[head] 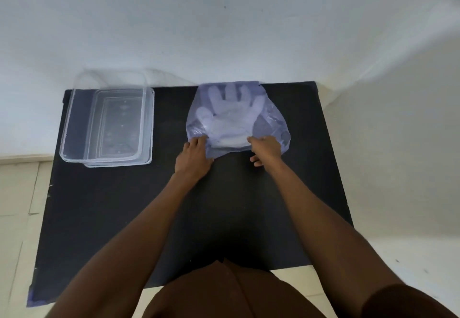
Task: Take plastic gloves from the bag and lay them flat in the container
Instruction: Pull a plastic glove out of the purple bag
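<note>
Now both hands' fingers, left hand (193,158) and right hand (266,149), pinch the bag (271,121) mouth's near edge.

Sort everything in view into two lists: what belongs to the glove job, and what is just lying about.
Belongs to the job:
- bag, bluish and see-through, both hands gripping its near edge
- plastic gloves, inside the bag
- container, clear, nothing in it yet
- left hand
- right hand

Just lying about:
- lid, under or beside the container
- black mat
</note>
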